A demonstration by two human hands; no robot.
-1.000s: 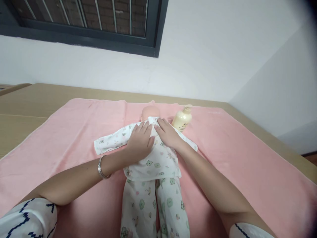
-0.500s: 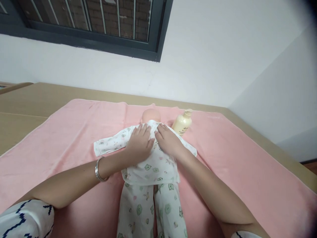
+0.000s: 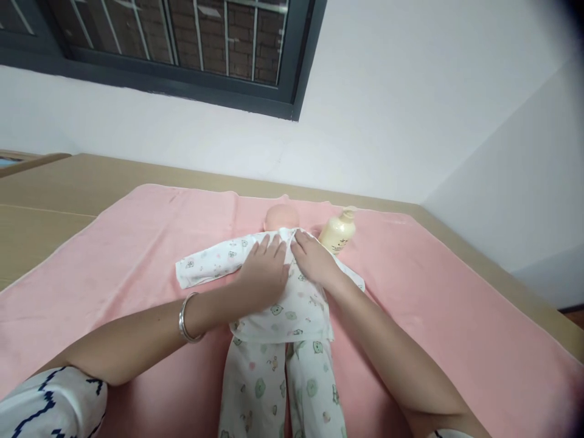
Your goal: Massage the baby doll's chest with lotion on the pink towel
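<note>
A baby doll lies on its back on a pink towel (image 3: 137,243), its bald head (image 3: 281,216) pointing away from me. It wears a white printed top (image 3: 292,304) and matching trousers (image 3: 283,389). My left hand (image 3: 264,267) lies flat on the doll's chest, fingers stretched toward the collar. My right hand (image 3: 314,258) rests flat beside it on the other half of the chest, fingers also extended. The two hands almost touch at the neckline. A silver bangle (image 3: 185,316) sits on my left wrist.
A cream pump bottle (image 3: 338,234) lies on the towel just right of the doll's head. The towel covers a tan wooden surface (image 3: 55,182) set against a white wall (image 3: 387,121). A dark-framed window (image 3: 182,48) is above.
Both hands stay on the doll's chest with only slight shifts near the collar. The view has tilted a little, so the doll sits slightly lower in the picture.
</note>
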